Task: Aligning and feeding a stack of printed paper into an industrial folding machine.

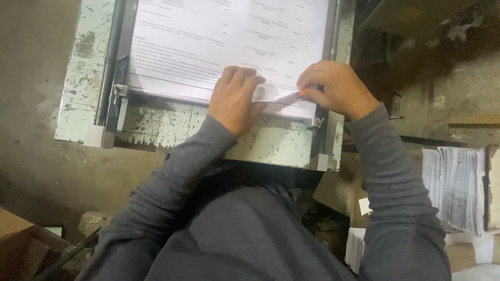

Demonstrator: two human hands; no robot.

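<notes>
A thick stack of printed white paper sheets (208,41) lies on a worn, paint-chipped metal work table (271,143). My left hand (235,99) rests flat on the stack's near edge, fingers together, pressing down. My right hand (336,88) is closed around a small orange tool (303,92), its tip at the stack's near right corner where a sheet lifts slightly. Both arms wear grey sleeves.
Dark metal guide rails (110,62) run along the table's left and right sides. A pile of printed paper bundles (455,182) sits at the lower right on the floor. Cardboard pieces (21,239) lie at the lower left. The concrete floor around is dark.
</notes>
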